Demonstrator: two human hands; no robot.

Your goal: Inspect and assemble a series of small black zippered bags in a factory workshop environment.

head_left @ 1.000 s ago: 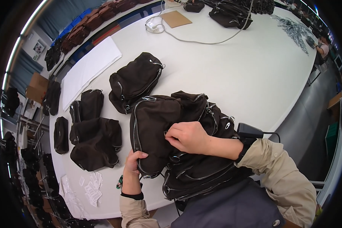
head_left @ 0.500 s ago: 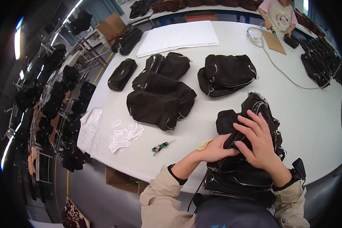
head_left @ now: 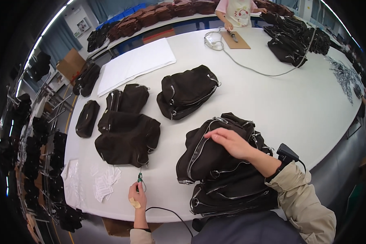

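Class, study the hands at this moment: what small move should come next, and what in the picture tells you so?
Probably bring the left hand, which grips a small green-tipped tool near the table's edge, over to the dark bag. The right hand lies flat on that bag's top, pinning it on the stack, while the tool is apart from it.

I see a matt dark cloth bag (head_left: pixel 215 154) with shiny metal zippers, on the smooth white table (head_left: pixel 297 105).
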